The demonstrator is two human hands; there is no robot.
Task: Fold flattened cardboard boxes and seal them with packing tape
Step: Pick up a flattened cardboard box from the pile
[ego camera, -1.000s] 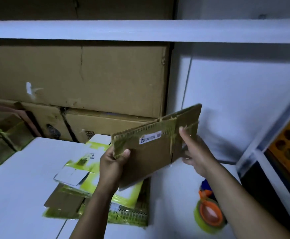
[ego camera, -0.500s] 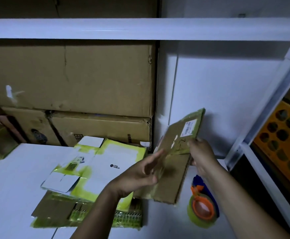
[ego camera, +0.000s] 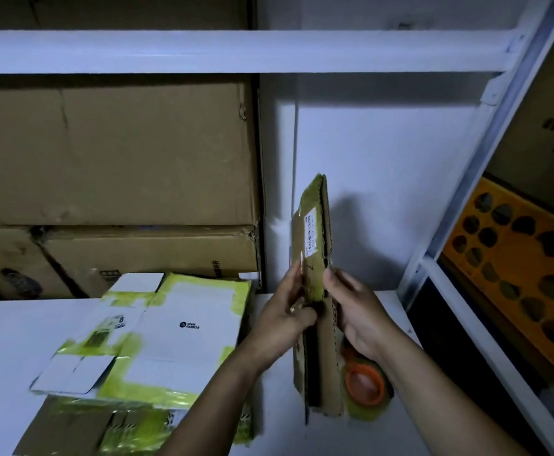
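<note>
I hold a flattened brown cardboard box upright and edge-on above the white table, with yellow-green tape on its top and a white barcode label on its side. My left hand grips its left face at mid height. My right hand grips its right face, thumb on the front edge. A roll of yellow-green packing tape with an orange core lies on the table just behind and right of the box's lower end, partly hidden by my right wrist.
A pile of flattened boxes, white and brown with yellow-green tape, lies on the white table at left. Large brown cartons are stacked behind. A white shelf beam runs overhead. An orange crate sits at right.
The flat box has turned from broadside to edge-on and upright. My left hand came off it, then took hold again on its left face. Both hands moved right.
</note>
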